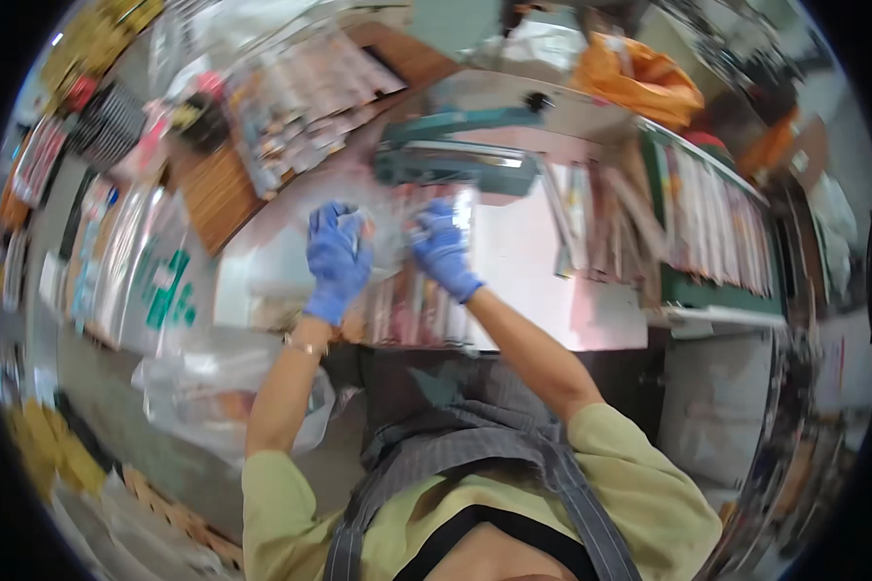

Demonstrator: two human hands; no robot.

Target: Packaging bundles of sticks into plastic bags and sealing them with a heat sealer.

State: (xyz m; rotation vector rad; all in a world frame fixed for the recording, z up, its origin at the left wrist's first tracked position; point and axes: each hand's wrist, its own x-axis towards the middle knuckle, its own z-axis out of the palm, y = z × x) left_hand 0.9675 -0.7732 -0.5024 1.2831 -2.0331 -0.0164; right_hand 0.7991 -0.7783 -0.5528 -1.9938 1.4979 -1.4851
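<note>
Both my hands wear blue gloves and are raised over the white worktop. My left hand (337,259) is closed, its fingers bent around the near side of a clear plastic bag (388,237). My right hand (444,254) has its fingers curled at the bag's other side and pinches it. Blur hides the bag's outline and what may be inside. Beneath and between my hands lies a row of slim, pinkish packets (419,312). Just beyond them stands a dark green bag sealer (460,165) with its arm raised.
At right, a green box (717,286) holds upright slim packets; more packets (596,218) lean beside it. A pile of printed packets (305,102) rests on a brown wooden board (213,198) at far left. A clear plastic sack (208,392) hangs below the worktop's left edge. An orange bag (639,77) sits behind.
</note>
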